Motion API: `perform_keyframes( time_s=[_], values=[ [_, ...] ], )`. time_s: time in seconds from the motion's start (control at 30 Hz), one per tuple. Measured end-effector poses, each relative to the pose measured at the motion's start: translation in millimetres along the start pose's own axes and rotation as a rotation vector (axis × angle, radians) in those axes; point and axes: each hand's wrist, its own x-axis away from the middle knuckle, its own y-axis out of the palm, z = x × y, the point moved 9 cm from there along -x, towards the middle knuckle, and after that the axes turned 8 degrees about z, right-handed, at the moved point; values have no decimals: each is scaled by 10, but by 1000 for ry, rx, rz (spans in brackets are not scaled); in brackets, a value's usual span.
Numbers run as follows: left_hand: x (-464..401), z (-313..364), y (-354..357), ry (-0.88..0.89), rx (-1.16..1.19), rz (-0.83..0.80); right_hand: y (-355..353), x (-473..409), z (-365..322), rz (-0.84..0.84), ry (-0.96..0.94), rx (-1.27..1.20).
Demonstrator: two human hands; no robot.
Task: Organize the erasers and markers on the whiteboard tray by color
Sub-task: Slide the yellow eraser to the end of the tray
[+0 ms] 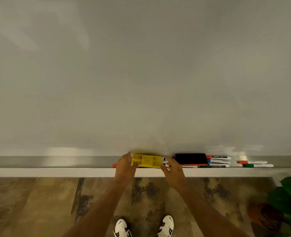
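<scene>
Shoes [144, 227], white with black marks, sit at the near edge of my view on a wood-patterned floor [47, 202], and a potted plant [288, 202] stands at the near right. Two bare forearms reach away from me, up toward the whiteboard tray [55, 172], a long pale ledge running left to right.

I see the left hand [125, 167] arched over the tray's front lip, its fingers curled onto the left end of a yellow eraser [146, 161], thumb underneath near the front edge; it looks clamped on that end. The right hand [173, 168] hovers just beside the eraser's right end, fingers spread and slightly bent; I cannot tell whether it touches the eraser or the marker ends beneath it.

The yellow eraser lies lengthwise in the tray, ribbed side up. A red marker cap [114, 165] peeks out left of the left hand. Right of the right hand lies a black eraser [191, 158], touching a cluster of markers [218, 161] with red, blue and green caps. Further right, apart from these, lie a red-capped marker [252, 162] and a green-capped marker [258, 165].

Beyond the tray, the blank whiteboard [141, 74] fills the far view.
</scene>
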Motion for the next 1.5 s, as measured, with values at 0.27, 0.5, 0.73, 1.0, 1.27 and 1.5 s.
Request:
perform_keyframes(
  time_s=[0.27, 0.5, 0.73, 1.0, 1.27, 1.5],
  values=[
    [-219, -141, 137, 42, 2, 2, 334, 24, 133, 62, 171, -4],
    [-209, -308, -323, 25, 155, 116, 627, 143, -231, 145, 157, -102],
    [-421, -806, -1416, -29, 289, 212, 1468, 286, -987, 20, 40, -169],
    [-709, -1703, -2584, -105, 254, 384, 2748, 499, -1815, -194, -58, -237],
    [-1072, -2474, -3285, -193, 170, 514, 3846, 604, -2291, -356, -82, -185],
    [-1335, -2676, -3422, -205, 118, 542, 4343, 626, -2267, -434, -21, -194]
  ],
)
